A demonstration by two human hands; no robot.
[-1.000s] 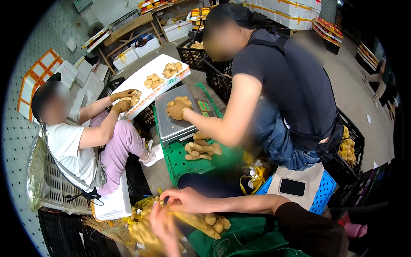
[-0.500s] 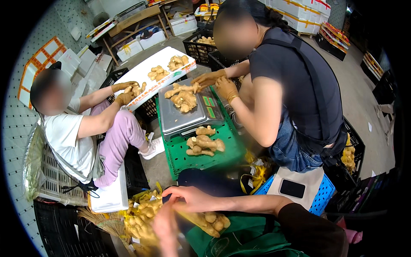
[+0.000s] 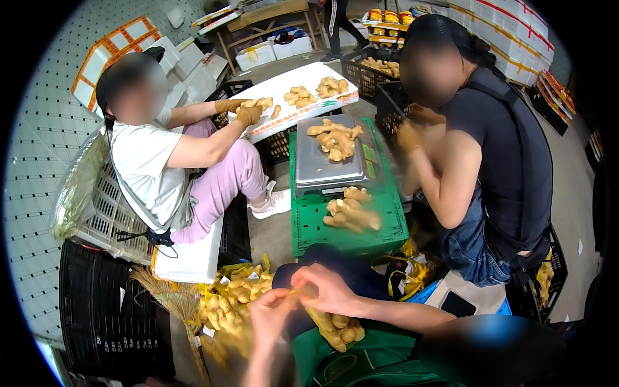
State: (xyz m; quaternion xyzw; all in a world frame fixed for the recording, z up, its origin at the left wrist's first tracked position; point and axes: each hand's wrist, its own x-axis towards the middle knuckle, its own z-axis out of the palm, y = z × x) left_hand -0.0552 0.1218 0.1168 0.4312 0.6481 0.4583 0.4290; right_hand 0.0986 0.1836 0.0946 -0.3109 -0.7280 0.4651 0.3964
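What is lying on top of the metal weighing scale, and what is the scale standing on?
A pile of ginger roots lies on the scale pan. The scale stands on a green crate; the crate's inside is hidden.

Meeting low at centre: left hand (image 3: pixel 274 314) curling upward, right hand (image 3: pixel 325 288) reaching across, fingers pinching together.

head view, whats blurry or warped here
Head view: the left hand and right hand are motion-smeared over the ginger pile; ginger on the green crate is soft too; fisheye bends the pegboard wall, and corners go black.
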